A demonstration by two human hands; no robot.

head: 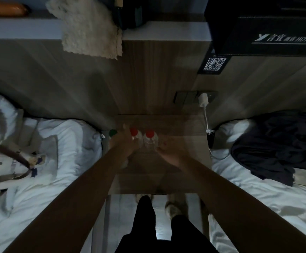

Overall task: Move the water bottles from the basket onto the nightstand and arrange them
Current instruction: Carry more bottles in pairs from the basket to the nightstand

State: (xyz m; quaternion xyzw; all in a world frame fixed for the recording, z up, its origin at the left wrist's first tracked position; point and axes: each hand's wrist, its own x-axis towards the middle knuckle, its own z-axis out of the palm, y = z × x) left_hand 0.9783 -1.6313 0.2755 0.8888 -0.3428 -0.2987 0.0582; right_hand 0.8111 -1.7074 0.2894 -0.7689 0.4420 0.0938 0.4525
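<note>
Dimly lit nightstand (pixel 185 143), motion-blurred.
Left hand (pixel 125 143) smears across a red-capped bottle (pixel 136 136), grip unreadable; right hand (pixel 168 156) nearby, fingers loose, empty.

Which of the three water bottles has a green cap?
The leftmost clear plastic bottle, at the wooden nightstand's left edge beside the left hand. The other two bottles have red caps.

Both your bare arms reach forward.
Your left hand (pixel 125 143) is blurred, its grip unclear; your right hand (pixel 167 152) lies with fingers loosely spread.
</note>
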